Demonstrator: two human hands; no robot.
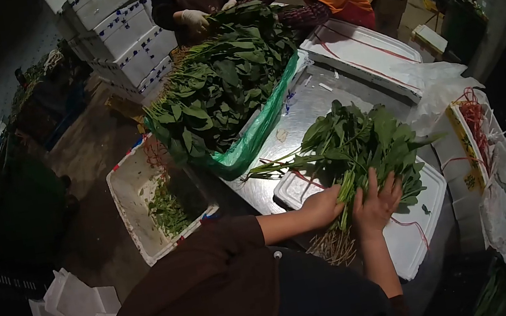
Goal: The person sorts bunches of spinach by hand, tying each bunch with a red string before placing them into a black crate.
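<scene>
Your left hand (322, 206) is closed around the stems of the bunch (366, 143); part of its fingers is hidden. Your right hand (378, 206) lies with fingers spread against the leaves and stems, just beside the left, not clamped. The bunch rests on the white lid (429, 193) at the bench's (258, 189) near edge, roots (335, 247) toward you. At the bench's left edge, a green liner (268, 130) surrounds heaped greens (227, 76). Below that edge stands a bin (128, 191). Across the bench, a co-worker's gloved hand (196, 20) touches the greens
</scene>
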